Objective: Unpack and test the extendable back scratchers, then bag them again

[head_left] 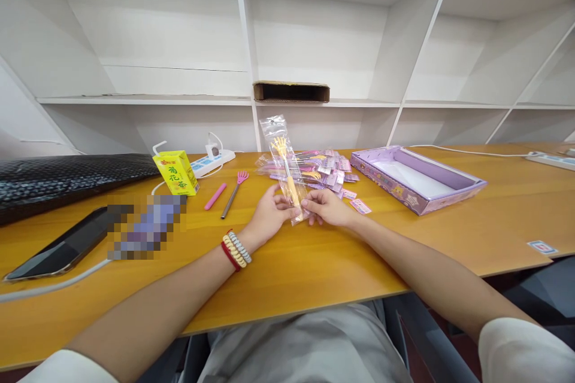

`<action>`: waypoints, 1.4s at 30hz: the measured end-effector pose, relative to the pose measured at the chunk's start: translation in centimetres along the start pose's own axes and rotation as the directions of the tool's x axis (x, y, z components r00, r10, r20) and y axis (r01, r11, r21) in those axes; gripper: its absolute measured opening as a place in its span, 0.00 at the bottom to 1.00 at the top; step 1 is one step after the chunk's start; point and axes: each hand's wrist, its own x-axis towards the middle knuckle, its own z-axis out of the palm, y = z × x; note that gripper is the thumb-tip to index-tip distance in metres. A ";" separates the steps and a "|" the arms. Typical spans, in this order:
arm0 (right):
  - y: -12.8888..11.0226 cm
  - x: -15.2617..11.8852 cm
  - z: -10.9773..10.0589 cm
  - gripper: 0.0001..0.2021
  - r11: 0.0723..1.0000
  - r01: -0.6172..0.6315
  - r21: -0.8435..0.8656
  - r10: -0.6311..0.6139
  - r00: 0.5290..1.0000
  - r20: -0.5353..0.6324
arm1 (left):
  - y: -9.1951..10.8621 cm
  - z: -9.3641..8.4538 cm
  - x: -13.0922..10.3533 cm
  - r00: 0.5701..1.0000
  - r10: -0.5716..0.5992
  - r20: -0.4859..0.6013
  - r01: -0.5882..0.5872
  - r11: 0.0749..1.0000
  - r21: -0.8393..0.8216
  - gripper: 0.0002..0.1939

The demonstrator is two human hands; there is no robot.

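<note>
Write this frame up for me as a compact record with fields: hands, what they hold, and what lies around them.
left hand: fingers on the lower end of the clear packet
right hand: fingers on the same end, opposite side
packet contents: yellow hand-shaped scratcher, its head toward the shelves
behind packet: pile of similar packets
right of pile: purple tray
left of hands: pink-headed scratcher, pink stick, yellow carton
surface: wooden table

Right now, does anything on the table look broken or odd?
Perhaps the pink scratcher: its metal rod ends bare, with a pink handle loose beside it, while the bagged yellow scratcher has its handle on. I see no spill.
</note>
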 end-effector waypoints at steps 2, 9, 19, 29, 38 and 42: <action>-0.1 -0.2 -0.1 0.18 1.000 0.003 0.010 -0.003 0.999 0.045 | 0.1 -0.2 0.1 0.998 -0.020 0.063 0.020 1.000 0.005 0.28; -1.0 -1.0 -0.4 0.21 0.998 -0.051 -0.029 0.057 0.959 0.277 | 0.2 -0.6 0.0 0.976 -0.045 0.215 0.045 0.999 0.003 0.23; -0.6 -1.3 -0.3 0.24 0.920 0.201 -0.337 -0.119 0.961 0.249 | 0.3 -1.0 0.2 0.964 -0.031 0.263 0.002 0.994 0.109 0.17; -1.8 -1.6 -0.5 0.25 0.816 0.259 -0.517 -0.124 0.952 0.280 | 0.4 -0.3 0.0 0.982 0.029 0.185 -0.078 0.961 0.265 0.15; -1.1 -1.5 -0.9 0.19 0.754 0.389 -0.529 -0.259 0.917 0.304 | 0.9 -1.0 -0.4 0.929 -0.046 0.368 0.006 0.994 0.107 0.20; -1.1 -1.5 -1.1 0.20 0.751 0.375 -0.543 -0.233 0.921 0.313 | 1.3 -0.8 -0.5 0.874 -0.028 0.486 -0.089 0.973 0.215 0.17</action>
